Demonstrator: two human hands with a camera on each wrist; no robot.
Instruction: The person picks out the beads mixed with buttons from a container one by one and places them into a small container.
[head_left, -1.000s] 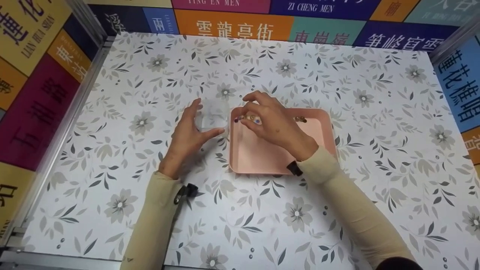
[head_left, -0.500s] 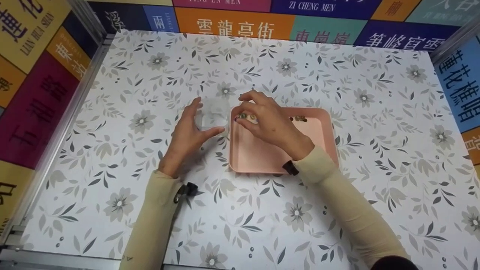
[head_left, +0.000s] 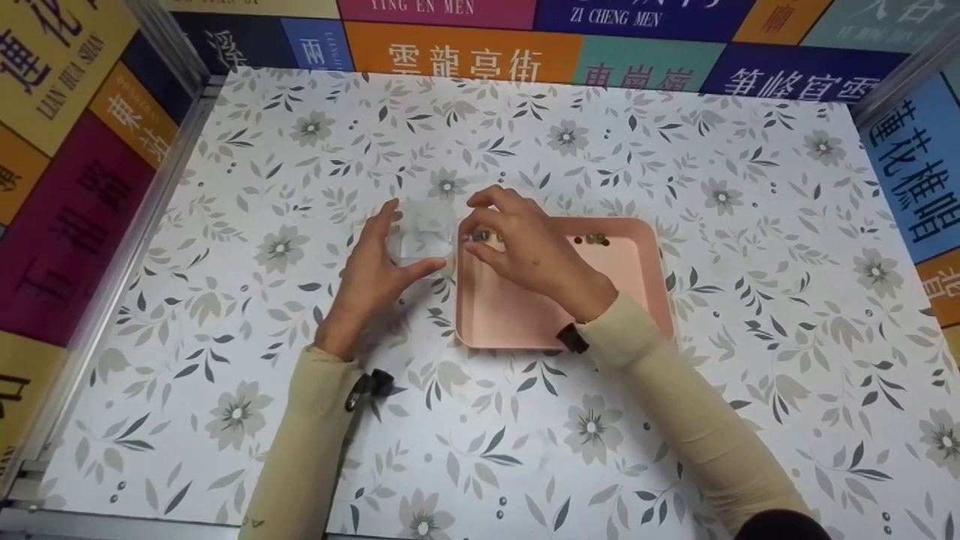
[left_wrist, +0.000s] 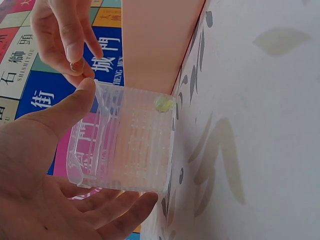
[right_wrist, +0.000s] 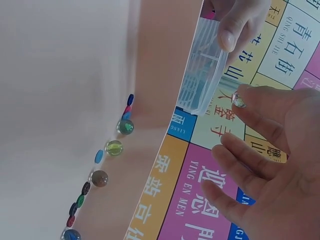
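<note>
My left hand (head_left: 367, 274) holds a small clear plastic box (head_left: 427, 225), with the thumb on one side and the fingers on the other. Inside the box, close to its bottom, lies one yellowish-green marble (left_wrist: 164, 104). Over the left end of the pink tray (head_left: 517, 319), my right hand (head_left: 532, 247) pinches a glass marble (right_wrist: 238, 100) between thumb and forefinger, its other fingers spread. That marble is outside the box, near its open top. Several marbles, such as a green one (right_wrist: 125, 127), lie along the tray's far side, partly hidden by the right hand in the head view.
Small flat coloured pieces, one of them light blue (right_wrist: 99, 156), lie in a row beside the marbles in the tray. A floral-patterned table surface (head_left: 480, 450) lies under everything. Panels with large lettering (head_left: 465, 56) stand behind the table and at both sides.
My right hand has shifted a little left along the tray toward the box. The left hand and the box have stayed in place. The head view has tilted slightly.
</note>
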